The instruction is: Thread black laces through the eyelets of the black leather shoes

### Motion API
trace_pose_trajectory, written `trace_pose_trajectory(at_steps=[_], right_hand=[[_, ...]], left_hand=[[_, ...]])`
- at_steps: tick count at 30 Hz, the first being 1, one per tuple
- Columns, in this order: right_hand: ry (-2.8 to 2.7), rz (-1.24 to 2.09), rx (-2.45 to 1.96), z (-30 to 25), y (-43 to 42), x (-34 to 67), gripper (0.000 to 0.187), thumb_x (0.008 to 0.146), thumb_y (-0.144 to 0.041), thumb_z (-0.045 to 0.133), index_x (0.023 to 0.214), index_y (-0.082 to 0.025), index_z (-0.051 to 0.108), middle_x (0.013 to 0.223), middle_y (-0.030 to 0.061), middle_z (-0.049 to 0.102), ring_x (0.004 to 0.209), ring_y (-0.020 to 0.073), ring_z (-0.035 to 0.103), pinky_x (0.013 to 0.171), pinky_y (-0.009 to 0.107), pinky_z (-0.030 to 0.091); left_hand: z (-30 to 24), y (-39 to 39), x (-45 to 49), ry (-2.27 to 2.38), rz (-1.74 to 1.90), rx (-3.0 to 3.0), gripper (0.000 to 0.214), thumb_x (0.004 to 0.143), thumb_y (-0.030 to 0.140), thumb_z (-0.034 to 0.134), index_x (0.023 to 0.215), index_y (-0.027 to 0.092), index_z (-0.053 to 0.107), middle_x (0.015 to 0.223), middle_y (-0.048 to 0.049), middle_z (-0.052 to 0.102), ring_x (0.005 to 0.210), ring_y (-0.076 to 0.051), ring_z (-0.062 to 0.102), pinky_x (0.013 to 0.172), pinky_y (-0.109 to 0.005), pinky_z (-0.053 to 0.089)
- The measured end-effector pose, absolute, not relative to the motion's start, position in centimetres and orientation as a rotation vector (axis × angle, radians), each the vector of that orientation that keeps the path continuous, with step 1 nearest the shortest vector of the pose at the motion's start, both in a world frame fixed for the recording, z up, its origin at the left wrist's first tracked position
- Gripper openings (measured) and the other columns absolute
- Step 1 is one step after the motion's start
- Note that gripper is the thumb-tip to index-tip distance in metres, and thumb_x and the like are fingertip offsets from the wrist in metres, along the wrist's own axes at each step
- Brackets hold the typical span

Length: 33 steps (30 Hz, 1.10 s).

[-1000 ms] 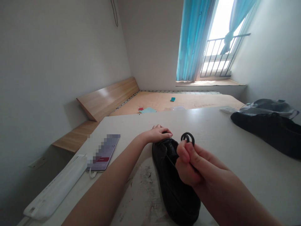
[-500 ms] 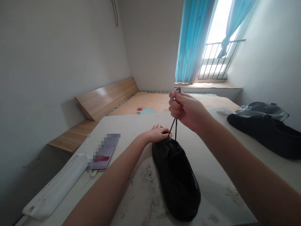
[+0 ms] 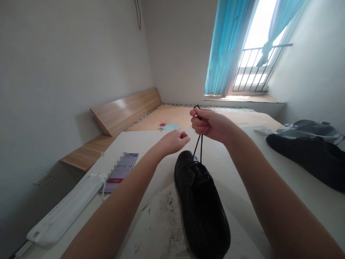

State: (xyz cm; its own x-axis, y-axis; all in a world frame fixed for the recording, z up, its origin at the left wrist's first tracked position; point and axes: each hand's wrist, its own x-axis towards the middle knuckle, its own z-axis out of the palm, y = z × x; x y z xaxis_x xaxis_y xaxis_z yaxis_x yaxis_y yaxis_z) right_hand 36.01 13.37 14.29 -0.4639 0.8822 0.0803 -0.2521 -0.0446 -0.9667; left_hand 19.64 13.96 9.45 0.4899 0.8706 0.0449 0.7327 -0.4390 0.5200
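Observation:
A black leather lace-up shoe [image 3: 201, 205] lies on the pale tabletop [image 3: 237, 151], its toe toward me. My right hand [image 3: 207, 126] is shut on a black shoelace [image 3: 198, 147], pinching it high above the shoe. Both strands run taut-looking down to the shoe's eyelets. My left hand [image 3: 174, 141] hangs just beyond the shoe's top, apart from it, with fingers loosely curled and nothing visible in them.
A phone showing a timer [image 3: 121, 172] lies left of the shoe, with a white cable beside a long white packet [image 3: 64, 212]. A dark bundle [image 3: 304, 158] sits at the table's right. Beyond the far edge stands a wooden bed base [image 3: 175, 117].
My left hand has lifted off the shoe and moved left. My right hand still holds the lace up, and the shoe has not visibly moved.

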Motion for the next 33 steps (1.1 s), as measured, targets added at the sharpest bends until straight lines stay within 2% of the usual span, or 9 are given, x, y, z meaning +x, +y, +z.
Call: trace_pose_trajectory(at_steps=[3, 6, 9, 14, 17, 20, 25, 30, 33], right_hand=[[-1.268, 1.661, -0.731, 14.4, 13.5, 36.2, 0.029, 0.099, -0.023, 0.033, 0.073, -0.018, 0.045, 0.050, -0.0083, 0.021, 0.042, 0.0067, 0.017, 0.041, 0.018, 0.015], [-1.155, 1.628, -0.741, 14.6, 13.3, 35.5, 0.028, 0.098, -0.022, 0.031, 0.072, -0.019, 0.041, 0.051, -0.0086, 0.021, 0.041, 0.0065, 0.015, 0.039, 0.018, 0.014], [-1.069, 1.603, -0.728, 14.7, 13.0, 35.0, 0.026, 0.097, -0.020, 0.032, 0.072, -0.019, 0.040, 0.051, -0.0086, 0.022, 0.041, 0.0063, 0.017, 0.039, 0.018, 0.016], [-0.988, 1.586, -0.736, 14.3, 13.6, 35.4, 0.021, 0.092, -0.017, 0.036, 0.072, -0.018, 0.042, 0.051, -0.0072, 0.028, 0.041, 0.0066, 0.024, 0.040, 0.018, 0.022], [-0.962, 1.568, -0.786, 13.6, 14.8, 36.3, 0.018, 0.087, -0.016, 0.041, 0.069, -0.018, 0.043, 0.050, -0.0059, 0.031, 0.041, 0.0069, 0.027, 0.039, 0.019, 0.022], [-0.926, 1.512, -0.833, 13.2, 15.8, 37.6, 0.019, 0.085, -0.015, 0.040, 0.066, -0.019, 0.041, 0.048, -0.0066, 0.028, 0.039, 0.0064, 0.025, 0.038, 0.019, 0.018], [-0.899, 1.387, -0.845, 14.0, 16.0, 39.4, 0.024, 0.089, -0.015, 0.035, 0.067, -0.019, 0.041, 0.047, -0.0077, 0.026, 0.037, 0.0052, 0.020, 0.037, 0.019, 0.014], [-1.011, 1.252, -0.736, 16.0, 14.2, 39.8, 0.037, 0.096, -0.028, 0.034, 0.060, -0.020, 0.035, 0.049, -0.0065, 0.023, 0.039, 0.0061, 0.021, 0.037, 0.020, 0.016], [-1.075, 1.212, -0.701, 17.1, 12.8, 39.5, 0.037, 0.095, -0.026, 0.034, 0.058, -0.020, 0.033, 0.051, -0.0054, 0.023, 0.041, 0.0069, 0.022, 0.038, 0.021, 0.018]], left_hand=[[12.1, 12.0, 19.2, 1.194, 0.439, 2.195, 0.041, 0.088, 0.043, 0.036, 0.087, 0.019, 0.068, 0.092, -0.0053, 0.071, 0.083, -0.020, 0.062, 0.072, -0.031, 0.047], [13.1, 10.0, 19.9, 1.123, 0.395, 2.210, 0.033, 0.083, 0.044, 0.047, 0.088, 0.020, 0.069, 0.087, -0.0032, 0.070, 0.077, -0.020, 0.061, 0.065, -0.030, 0.044], [12.9, 8.9, 20.9, 1.173, 0.436, 2.202, 0.031, 0.081, 0.045, 0.051, 0.095, 0.021, 0.067, 0.088, -0.0025, 0.069, 0.077, -0.019, 0.060, 0.064, -0.030, 0.043], [12.8, 9.3, 21.4, 0.973, 0.622, 1.989, 0.033, 0.087, 0.045, 0.047, 0.071, 0.019, 0.061, 0.081, -0.0027, 0.065, 0.081, -0.018, 0.059, 0.079, -0.033, 0.046], [13.3, 9.9, 20.9, 0.734, 0.831, 1.601, 0.032, 0.087, 0.040, 0.050, 0.063, 0.020, 0.048, 0.061, 0.0014, 0.051, 0.068, -0.014, 0.057, 0.080, -0.032, 0.050], [14.6, 10.1, 19.8, 0.584, 0.971, 1.328, 0.034, 0.088, 0.038, 0.054, 0.061, 0.020, 0.043, 0.052, 0.0064, 0.033, 0.047, -0.009, 0.045, 0.064, -0.028, 0.052], [17.3, 9.4, 17.3, 0.524, 1.242, 1.227, 0.031, 0.094, 0.029, 0.046, 0.065, 0.019, 0.047, 0.052, 0.0072, 0.030, 0.040, -0.005, 0.034, 0.041, -0.016, 0.036], [18.7, 8.4, 16.0, 0.518, 1.415, 1.234, 0.028, 0.096, 0.023, 0.042, 0.070, 0.020, 0.051, 0.049, 0.0076, 0.023, 0.037, -0.005, 0.022, 0.036, -0.018, 0.022], [19.2, 7.6, 15.9, 0.494, 1.500, 1.255, 0.030, 0.098, 0.018, 0.035, 0.075, 0.020, 0.054, 0.049, 0.0075, 0.017, 0.039, -0.006, 0.015, 0.036, -0.019, 0.017]])
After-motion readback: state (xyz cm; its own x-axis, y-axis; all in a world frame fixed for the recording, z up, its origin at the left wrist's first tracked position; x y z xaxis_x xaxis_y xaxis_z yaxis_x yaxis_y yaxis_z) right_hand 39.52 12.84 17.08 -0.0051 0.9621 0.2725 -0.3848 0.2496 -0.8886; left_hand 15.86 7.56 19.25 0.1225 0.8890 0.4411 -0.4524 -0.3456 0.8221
